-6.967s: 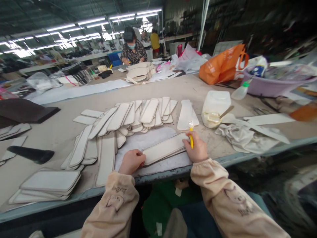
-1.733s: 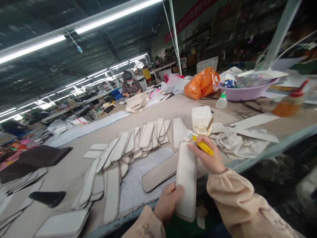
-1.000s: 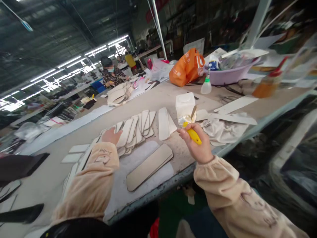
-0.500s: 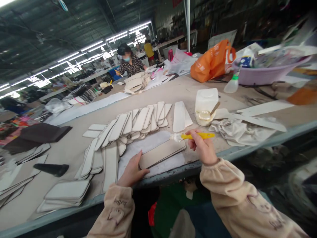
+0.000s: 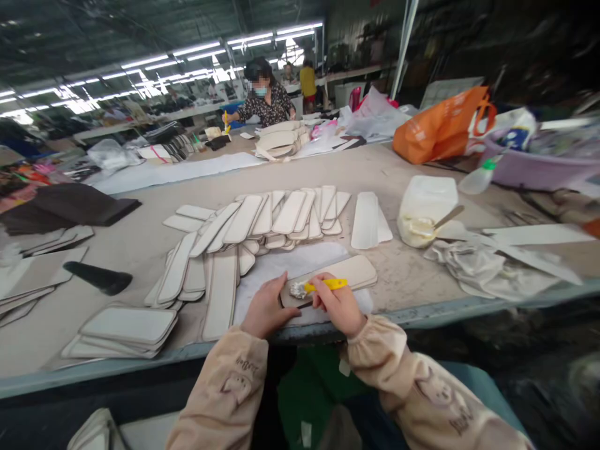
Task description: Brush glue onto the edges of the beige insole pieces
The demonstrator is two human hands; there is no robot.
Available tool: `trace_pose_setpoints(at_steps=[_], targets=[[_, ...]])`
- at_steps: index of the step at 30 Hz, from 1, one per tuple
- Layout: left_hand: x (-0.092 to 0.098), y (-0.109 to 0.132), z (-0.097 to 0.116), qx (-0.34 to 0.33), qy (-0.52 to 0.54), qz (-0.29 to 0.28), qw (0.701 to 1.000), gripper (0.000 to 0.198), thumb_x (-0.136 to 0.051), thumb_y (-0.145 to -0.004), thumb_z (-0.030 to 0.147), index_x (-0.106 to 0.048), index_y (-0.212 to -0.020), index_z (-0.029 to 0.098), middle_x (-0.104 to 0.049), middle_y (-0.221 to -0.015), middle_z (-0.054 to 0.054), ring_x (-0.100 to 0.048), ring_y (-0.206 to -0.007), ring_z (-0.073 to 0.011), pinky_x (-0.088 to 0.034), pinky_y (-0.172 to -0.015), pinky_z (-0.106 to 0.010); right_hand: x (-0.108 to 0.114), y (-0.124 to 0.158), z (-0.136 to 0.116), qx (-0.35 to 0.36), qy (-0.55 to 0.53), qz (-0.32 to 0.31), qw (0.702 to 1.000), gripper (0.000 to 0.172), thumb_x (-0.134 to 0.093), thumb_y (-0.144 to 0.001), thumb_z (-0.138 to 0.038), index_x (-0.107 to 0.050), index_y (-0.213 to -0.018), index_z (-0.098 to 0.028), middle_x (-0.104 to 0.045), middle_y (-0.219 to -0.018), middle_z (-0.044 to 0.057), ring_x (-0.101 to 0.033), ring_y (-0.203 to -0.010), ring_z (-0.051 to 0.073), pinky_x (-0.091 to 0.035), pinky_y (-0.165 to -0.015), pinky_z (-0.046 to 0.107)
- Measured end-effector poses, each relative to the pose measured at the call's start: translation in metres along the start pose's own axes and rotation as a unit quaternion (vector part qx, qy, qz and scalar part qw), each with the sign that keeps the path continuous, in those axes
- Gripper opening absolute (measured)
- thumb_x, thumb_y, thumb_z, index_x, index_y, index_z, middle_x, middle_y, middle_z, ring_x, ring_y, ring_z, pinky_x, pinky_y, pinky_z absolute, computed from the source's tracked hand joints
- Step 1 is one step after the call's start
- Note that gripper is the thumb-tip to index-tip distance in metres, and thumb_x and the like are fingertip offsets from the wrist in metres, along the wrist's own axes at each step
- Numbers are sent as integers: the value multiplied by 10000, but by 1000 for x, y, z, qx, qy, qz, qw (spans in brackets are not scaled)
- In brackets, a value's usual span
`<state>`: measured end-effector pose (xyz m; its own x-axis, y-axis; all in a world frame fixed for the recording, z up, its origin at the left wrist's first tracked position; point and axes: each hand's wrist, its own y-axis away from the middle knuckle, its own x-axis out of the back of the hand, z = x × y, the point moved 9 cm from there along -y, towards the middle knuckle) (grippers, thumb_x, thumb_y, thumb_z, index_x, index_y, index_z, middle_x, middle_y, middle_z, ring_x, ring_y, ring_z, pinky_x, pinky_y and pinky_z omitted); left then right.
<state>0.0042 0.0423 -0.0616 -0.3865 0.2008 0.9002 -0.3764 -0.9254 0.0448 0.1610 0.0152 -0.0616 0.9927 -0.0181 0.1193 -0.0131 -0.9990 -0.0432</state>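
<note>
My right hand (image 5: pixel 338 306) grips a yellow-handled brush (image 5: pixel 323 285), its bristles resting on the near left end of a long beige rounded panel (image 5: pixel 349 272). That panel lies on a white sheet (image 5: pixel 300 259) by the table's near edge. My left hand (image 5: pixel 266 307) lies with fingers flat against the panel's left end, pressing it down. A white tub of glue (image 5: pixel 424 201) with a stick in it stands to the right, beyond the panel.
Several glued beige panels (image 5: pixel 262 222) fan out across the table's middle, with more stacked at near left (image 5: pixel 124 328). Crumpled rags (image 5: pixel 473 265), an orange bag (image 5: pixel 438 125) and a purple basin (image 5: pixel 539 172) sit to the right. A person (image 5: pixel 263 100) works at the far end.
My right hand has brought the brush down from above the panel's right end to its left end. My left hand stays on the panel. The view has swung left.
</note>
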Motion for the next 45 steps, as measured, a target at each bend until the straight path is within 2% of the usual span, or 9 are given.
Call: trace_pose_setpoints(at_steps=[4,8,13,18,23,27,32,38,45], targets=[[1,0,4,5,-30,-19,999,913,-752,-656,441,-404,-1422,88,-516,-1392,-184,-489,-1279,-295,-368,-1081,-388,11,1,-8,11,108,22,994,295,-418,-945,-418,-596,-840,-207,-602,-557,-38,-586,-577,127,-441,-686,250],[0,1,5,26,-71,-42,996,875,-718,-687,466,-404,-1433,136,-533,-1382,-166,-490,-1278,-305,-364,-1069,-420,60,3,-12,4,230,90,969,295,-403,-942,-406,-609,-866,-209,-621,-576,-25,-615,-603,146,-429,-660,254],[1,2,6,44,-85,-48,994,863,-692,-705,480,-382,-1448,171,-510,-1410,-146,-501,-1266,-311,-335,-1081,-439,120,13,-22,58,468,221,853,312,-416,-930,-380,-652,-933,-176,-652,-640,36,-575,-539,157,-335,-535,256],[2,3,5,42,-76,-45,995,887,-690,-702,485,-356,-1460,168,-513,-1408,-142,-506,-1261,-316,-321,-1086,-441,67,33,-43,201,584,178,766,250,-451,-918,-281,-650,-821,-165,-603,-602,62,-545,-541,163,-304,-512,274],[3,2,1,52,-81,-40,995,865,-676,-709,465,-351,-1458,181,-549,-1376,-131,-541,-1219,-320,-332,-1071,-438,-27,54,-58,301,492,32,816,184,-464,-894,-229,-596,-775,-183,-591,-620,48,-565,-610,179,-385,-553,288],[3,2,3,40,-92,-43,994,769,-606,-767,409,-356,-1455,174,-566,-1361,-120,-594,-1146,-303,-364,-1040,-416,-48,54,-60,292,405,1,866,188,-441,-909,-231,-608,-836,-184,-638,-668,40,-603,-644,170,-441,-608,278],[2,1,2,56,-101,-51,992,926,-691,-690,514,-338,-1466,153,-564,-1354,-156,-555,-1195,-343,-345,-1056,-450,25,36,-40,181,324,77,926,226,-425,-948,-270,-630,-915,-180,-696,-808,56,-661,-739,157,-465,-697,248],[4,2,1,60,-89,-49,993,915,-720,-677,502,-353,-1459,199,-514,-1410,-134,-530,-1228,-336,-347,-1056,-433,122,33,-28,105,449,245,853,299,-429,-940,-359,-654,-869,-176,-671,-702,72,-628,-624,186,-412,-586,270],[1,0,0,55,-103,-43,992,908,-684,-686,529,-347,-1459,190,-565,-1360,-131,-567,-1172,-334,-366,-1023,-414,6,48,-45,227,346,65,908,209,-430,-929,-234,-626,-893,-171,-676,-735,68,-645,-691,167,-470,-674,265]])
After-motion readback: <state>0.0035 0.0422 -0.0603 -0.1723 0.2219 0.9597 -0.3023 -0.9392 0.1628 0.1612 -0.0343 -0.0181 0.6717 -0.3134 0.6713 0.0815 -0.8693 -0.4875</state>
